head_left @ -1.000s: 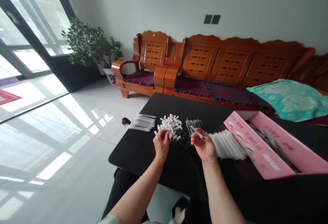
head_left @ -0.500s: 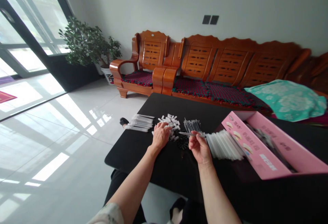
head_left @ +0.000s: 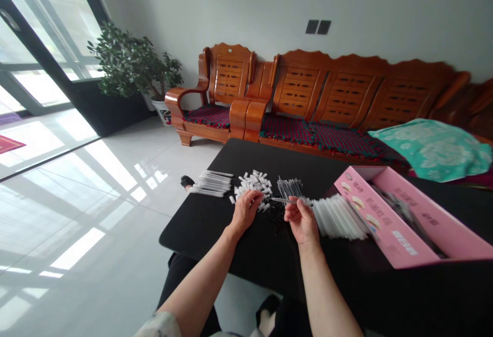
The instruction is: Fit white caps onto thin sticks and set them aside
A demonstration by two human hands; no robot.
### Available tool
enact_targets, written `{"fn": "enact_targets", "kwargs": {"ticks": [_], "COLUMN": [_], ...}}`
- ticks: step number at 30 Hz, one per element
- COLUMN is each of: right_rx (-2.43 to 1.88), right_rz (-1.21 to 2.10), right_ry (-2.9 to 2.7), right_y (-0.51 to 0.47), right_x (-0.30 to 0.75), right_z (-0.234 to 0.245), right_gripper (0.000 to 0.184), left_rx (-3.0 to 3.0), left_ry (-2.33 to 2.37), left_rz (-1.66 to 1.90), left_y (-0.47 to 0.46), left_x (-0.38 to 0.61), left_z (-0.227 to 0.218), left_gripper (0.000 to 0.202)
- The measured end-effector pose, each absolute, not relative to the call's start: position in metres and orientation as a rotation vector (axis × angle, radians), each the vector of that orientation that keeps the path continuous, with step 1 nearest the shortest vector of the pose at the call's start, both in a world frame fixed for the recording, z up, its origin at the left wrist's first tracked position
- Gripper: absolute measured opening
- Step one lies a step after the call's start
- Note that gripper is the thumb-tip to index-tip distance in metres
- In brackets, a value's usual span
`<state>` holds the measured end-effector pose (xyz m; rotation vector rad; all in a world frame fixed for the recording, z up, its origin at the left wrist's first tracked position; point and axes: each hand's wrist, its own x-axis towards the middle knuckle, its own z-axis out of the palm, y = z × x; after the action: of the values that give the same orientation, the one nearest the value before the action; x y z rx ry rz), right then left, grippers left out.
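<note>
My right hand (head_left: 302,220) pinches a pen (head_left: 280,200), its tip pointing left above the black table (head_left: 215,224). Just left of that tip, my left hand (head_left: 246,212) has its fingers closed on what looks like a small white pen cap (head_left: 262,196), mostly covered by the fingers. Behind this hand spreads a heap of white caps (head_left: 250,179). Thin refills (head_left: 289,188) lie in a bunch beyond the pen. Small black pieces (head_left: 275,213) sit between my hands, and clear pen barrels (head_left: 339,218) are stacked right of my right hand.
Capped white pens (head_left: 211,183) lie in a row at the table's left side. A pink box (head_left: 385,224) with dark contents stands on the right. Behind the table are a wooden armchair (head_left: 229,77) and a wooden sofa (head_left: 342,90); a potted plant (head_left: 131,62) stands left.
My left hand has drawn back from the heap of white caps toward the pen tip, its fingers now pinched together. My right hand holds the pen almost where it was.
</note>
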<state>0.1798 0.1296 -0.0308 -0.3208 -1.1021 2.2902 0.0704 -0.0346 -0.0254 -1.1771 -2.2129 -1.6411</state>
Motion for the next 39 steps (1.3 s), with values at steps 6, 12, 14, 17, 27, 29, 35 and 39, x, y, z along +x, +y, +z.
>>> {"fn": "enact_targets", "kwargs": {"ticks": [6,12,14,17,27,29,35,39], "right_rx": [-0.327,-0.352,-0.352,-0.352,-0.342,-0.366,-0.493,-0.611], "right_rz": [2.277,2.268,2.265,2.273,2.305,2.281,2.28,2.427], "right_ry": [-1.142,-1.184,-1.194,-1.216,-1.226,-1.236,-1.155,-1.057], "right_y": [0.128,0.126,0.125,0.124,0.12,0.118,0.122,0.128], "right_x": [0.18,0.18,0.18,0.18,0.18,0.178,0.174,0.176], "right_z": [-0.03,-0.029,-0.028,-0.027,-0.022,-0.02,-0.022,-0.024], "right_gripper": [0.028,0.029,0.029,0.028,0.028,0.027,0.024,0.02], "left_rx": [-1.212,-1.249,-1.247,-1.241,-1.022,-0.955,-0.867,-0.91], "left_ry": [-2.218,-2.202,-2.212,-2.239,-2.182,-2.164,-2.223,-2.207], "left_rz": [-1.701,-1.746,-1.763,-1.872,-2.647,-2.682,-2.367,-2.146], "left_y": [-0.035,-0.034,-0.033,-0.031,-0.022,-0.019,-0.01,-0.007], "left_x": [0.074,0.074,0.073,0.072,0.076,0.081,0.112,0.126], "left_z": [-0.021,-0.022,-0.025,-0.029,-0.026,-0.025,-0.019,-0.012], "left_gripper": [0.021,0.022,0.023,0.025,0.038,0.037,0.021,0.016]}}
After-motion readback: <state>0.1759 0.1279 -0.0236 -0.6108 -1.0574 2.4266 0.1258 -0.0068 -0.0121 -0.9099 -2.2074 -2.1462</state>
